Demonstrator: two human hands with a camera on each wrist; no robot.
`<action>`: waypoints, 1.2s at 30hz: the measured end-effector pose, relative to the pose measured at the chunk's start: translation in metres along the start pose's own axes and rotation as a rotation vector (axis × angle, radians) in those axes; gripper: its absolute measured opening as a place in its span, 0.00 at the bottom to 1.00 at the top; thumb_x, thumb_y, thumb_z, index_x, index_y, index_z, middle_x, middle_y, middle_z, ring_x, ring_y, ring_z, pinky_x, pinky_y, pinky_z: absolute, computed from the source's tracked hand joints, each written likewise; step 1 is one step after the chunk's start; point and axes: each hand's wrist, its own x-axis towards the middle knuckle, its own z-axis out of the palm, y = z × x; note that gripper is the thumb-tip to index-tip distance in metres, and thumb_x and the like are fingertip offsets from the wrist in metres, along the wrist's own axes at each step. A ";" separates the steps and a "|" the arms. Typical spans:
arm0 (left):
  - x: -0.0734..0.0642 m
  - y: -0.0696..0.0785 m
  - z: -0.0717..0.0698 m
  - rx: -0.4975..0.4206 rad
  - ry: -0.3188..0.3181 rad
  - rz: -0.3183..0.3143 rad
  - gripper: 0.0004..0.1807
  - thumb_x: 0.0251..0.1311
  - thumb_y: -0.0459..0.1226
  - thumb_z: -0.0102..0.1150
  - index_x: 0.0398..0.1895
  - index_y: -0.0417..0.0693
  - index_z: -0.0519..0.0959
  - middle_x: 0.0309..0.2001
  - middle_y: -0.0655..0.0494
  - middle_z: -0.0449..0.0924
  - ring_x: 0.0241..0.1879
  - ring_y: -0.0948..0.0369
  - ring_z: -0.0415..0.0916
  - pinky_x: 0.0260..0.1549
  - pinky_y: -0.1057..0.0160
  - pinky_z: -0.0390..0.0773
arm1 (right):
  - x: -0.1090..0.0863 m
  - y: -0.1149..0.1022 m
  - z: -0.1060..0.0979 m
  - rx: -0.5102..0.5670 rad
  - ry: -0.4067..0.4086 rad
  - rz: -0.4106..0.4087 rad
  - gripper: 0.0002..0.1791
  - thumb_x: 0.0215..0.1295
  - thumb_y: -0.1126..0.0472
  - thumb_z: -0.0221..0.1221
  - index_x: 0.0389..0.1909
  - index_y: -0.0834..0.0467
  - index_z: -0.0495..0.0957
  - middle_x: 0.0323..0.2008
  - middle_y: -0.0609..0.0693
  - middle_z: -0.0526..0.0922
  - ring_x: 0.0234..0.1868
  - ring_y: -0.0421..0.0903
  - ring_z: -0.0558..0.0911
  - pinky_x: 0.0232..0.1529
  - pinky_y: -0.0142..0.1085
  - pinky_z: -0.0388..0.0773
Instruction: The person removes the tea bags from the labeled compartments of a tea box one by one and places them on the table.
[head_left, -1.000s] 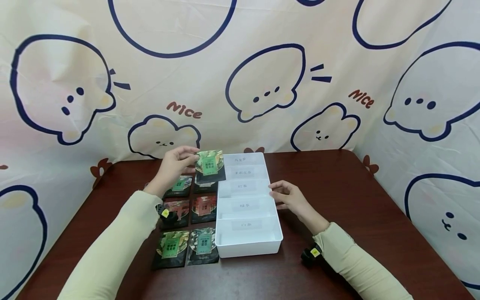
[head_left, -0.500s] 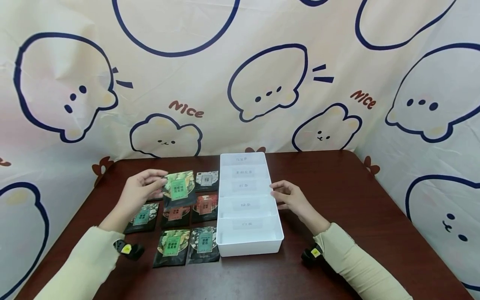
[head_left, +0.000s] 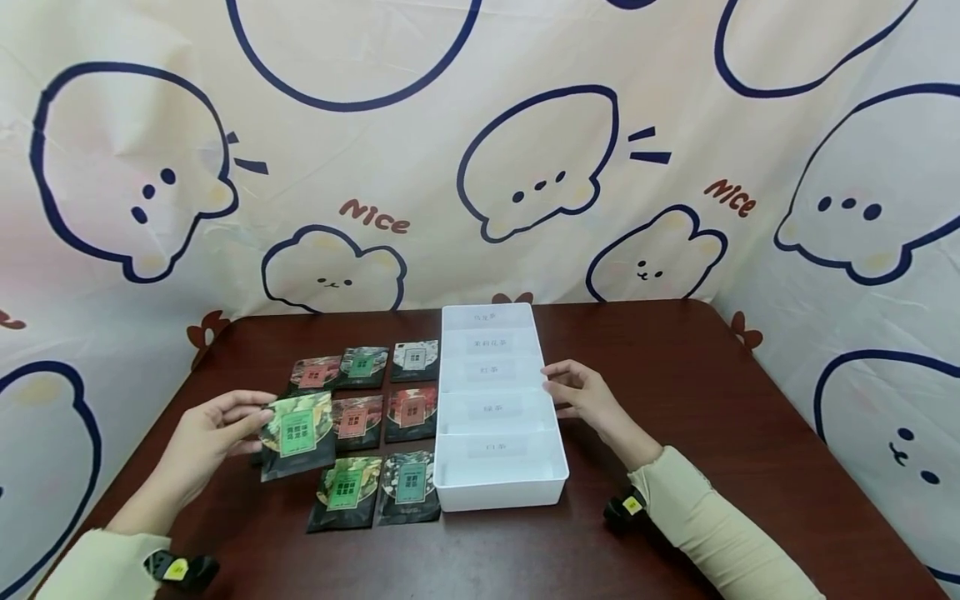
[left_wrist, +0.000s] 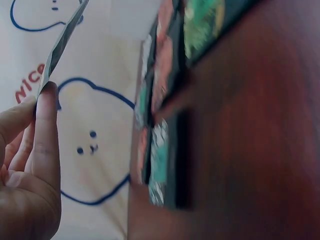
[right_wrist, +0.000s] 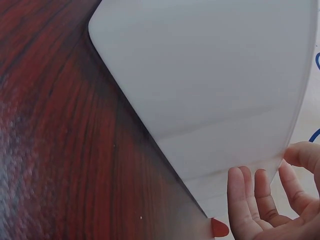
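Note:
In the head view my left hand [head_left: 217, 433] pinches a green-and-black tea packet [head_left: 298, 429] by its left edge, thumb against fingers. The left wrist view shows this packet [left_wrist: 62, 45] nearly edge-on, lifted off the table. Part of a packet lying below it is hidden. My right hand [head_left: 585, 400] touches the right side of a long white box [head_left: 498, 497]. From the right wrist, the fingers [right_wrist: 240, 195] rest loosely against the box's outer wall [right_wrist: 215, 85], with one digit at the rim.
Several flat tea packets lie left of the box, among them a red packet [head_left: 411, 412], a white-fronted packet [head_left: 415, 360] and a teal packet [head_left: 411, 487]. The box has several labelled compartments in a row. A patterned cloth [head_left: 420, 167] hangs behind the dark wooden table [head_left: 645, 358].
My left hand has carried the green packet left and toward me, from beside the box's far end to over the left packets. The right hand stays at the box.

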 end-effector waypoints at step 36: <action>-0.020 -0.059 -0.026 0.090 -0.248 -0.365 0.23 0.65 0.39 0.59 0.57 0.31 0.72 0.42 0.54 0.84 0.37 0.65 0.81 0.34 0.58 0.84 | 0.001 0.001 0.000 0.003 -0.011 -0.012 0.17 0.67 0.60 0.60 0.54 0.60 0.75 0.41 0.56 0.77 0.36 0.44 0.83 0.38 0.41 0.84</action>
